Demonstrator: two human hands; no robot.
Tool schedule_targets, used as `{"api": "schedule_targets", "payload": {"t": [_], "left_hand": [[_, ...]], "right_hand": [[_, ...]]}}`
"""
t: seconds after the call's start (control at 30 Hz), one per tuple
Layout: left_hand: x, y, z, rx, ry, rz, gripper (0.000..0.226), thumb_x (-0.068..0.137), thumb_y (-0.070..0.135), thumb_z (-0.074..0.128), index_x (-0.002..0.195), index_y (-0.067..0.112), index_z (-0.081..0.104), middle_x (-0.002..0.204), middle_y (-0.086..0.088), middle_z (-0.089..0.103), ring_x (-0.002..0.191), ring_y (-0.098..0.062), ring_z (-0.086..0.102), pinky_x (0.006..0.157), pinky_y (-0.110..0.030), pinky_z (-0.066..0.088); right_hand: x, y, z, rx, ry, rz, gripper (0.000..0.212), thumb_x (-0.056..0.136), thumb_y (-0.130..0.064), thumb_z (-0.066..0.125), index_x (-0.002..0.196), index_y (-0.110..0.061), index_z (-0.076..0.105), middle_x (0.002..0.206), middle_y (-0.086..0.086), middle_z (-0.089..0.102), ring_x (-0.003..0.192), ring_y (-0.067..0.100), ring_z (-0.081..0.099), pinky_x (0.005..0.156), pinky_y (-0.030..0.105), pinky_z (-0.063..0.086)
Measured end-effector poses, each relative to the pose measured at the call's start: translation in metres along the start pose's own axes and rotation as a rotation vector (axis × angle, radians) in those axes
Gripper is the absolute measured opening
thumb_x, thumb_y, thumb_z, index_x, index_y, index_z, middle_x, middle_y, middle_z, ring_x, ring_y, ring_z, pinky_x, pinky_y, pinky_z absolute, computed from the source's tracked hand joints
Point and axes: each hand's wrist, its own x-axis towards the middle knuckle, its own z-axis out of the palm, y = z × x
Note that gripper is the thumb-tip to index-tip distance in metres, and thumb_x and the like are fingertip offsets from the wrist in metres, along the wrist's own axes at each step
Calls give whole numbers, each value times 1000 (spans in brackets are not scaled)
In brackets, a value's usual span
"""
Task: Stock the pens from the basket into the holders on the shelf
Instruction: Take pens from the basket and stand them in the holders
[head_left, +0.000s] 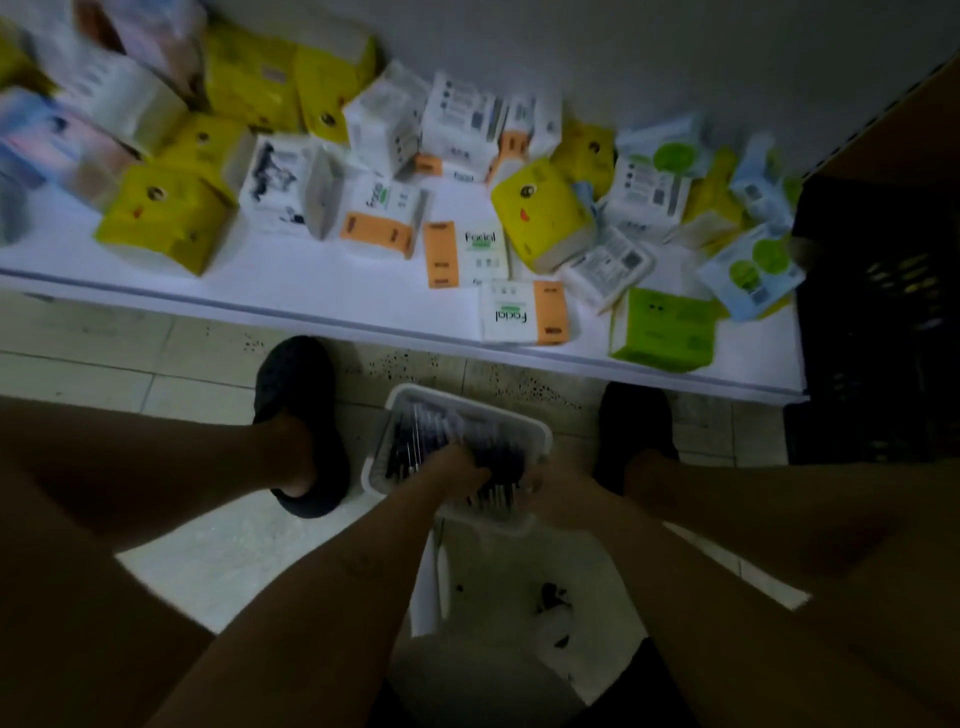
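This is a shop, most likely a small general store. A long, low white display shelf (311, 283) carries many sealed packs of facial tissue (491, 252) in several brands, with several of each kind: yellow packs (171, 218), white-and-orange ones and green ones (665, 332). They lie loosely, some tipped over. A black plastic crate (878, 312) stands at the shelf's right end. On the speckled tiled floor (104, 358) in front sits a white basket (467, 404) filled with many similar dark pens (415, 441), goods in bulk.
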Motion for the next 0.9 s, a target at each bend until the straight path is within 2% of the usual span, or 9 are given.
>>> {"api": "schedule_targets", "payload": {"t": [0.1,0.2,0.3,0.37,0.47,0.63,0.73,0.83,0.9], "left_hand": [[18,-3,16,-65,-48,-43,36,99,25,45,126,4,56,121,-20,60,109,-31,57,89,-34,46],[24,-5,27,-91,-89,-76,44,100,25,44,141,8,44,136,-22,50,126,-36,45,108,-44,36],[29,-4,27,-197,-105,-132,50,98,24,50,144,6,40,145,-21,41,138,-36,32,115,-45,25],[30,-4,22,-292,-114,-196,49,97,22,53,141,4,42,144,-22,41,135,-36,37,112,-44,33],[26,-7,15,-494,-133,-267,42,97,21,55,134,4,48,136,-19,50,124,-33,49,101,-38,45],[17,-13,8,-581,-24,-218,35,89,11,63,122,-1,58,121,-21,61,111,-32,58,95,-39,50],[13,-18,0,-600,91,-245,21,85,9,64,103,-3,65,99,-22,67,86,-29,64,73,-34,55],[3,-22,-12,-609,45,-263,13,86,8,65,95,-1,67,78,-12,66,61,-16,59,46,-21,49],[-6,-21,-18,-628,19,-271,20,87,4,64,107,3,64,78,-8,63,62,-14,58,45,-20,46]], "right_hand": [[8,-1,-4,54,7,29,24,93,-18,58,103,2,67,100,22,61,91,33,60,87,44,52],[13,-1,-2,36,-8,46,27,94,-15,57,111,3,65,110,24,62,105,39,59,86,40,49],[22,4,4,25,-45,67,28,94,-12,56,112,9,64,100,21,58,100,35,59,90,36,47],[32,5,9,-10,-58,94,29,93,-13,57,116,2,64,98,10,53,91,23,52,86,32,45],[45,1,20,28,-67,108,28,94,-11,55,118,0,62,108,18,60,94,23,53,79,29,42],[56,-8,35,14,-21,122,28,96,-17,52,114,1,63,119,19,60,115,32,51,101,40,41],[57,-2,39,-31,-42,144,30,97,-13,47,123,-4,60,128,16,53,121,30,45,102,38,42],[57,1,45,-24,-58,163,27,98,-15,45,116,-4,62,120,16,58,112,29,54,92,33,48],[57,1,48,-33,-75,177,25,98,-14,43,109,-3,63,113,15,61,104,29,60,77,30,49]]}}
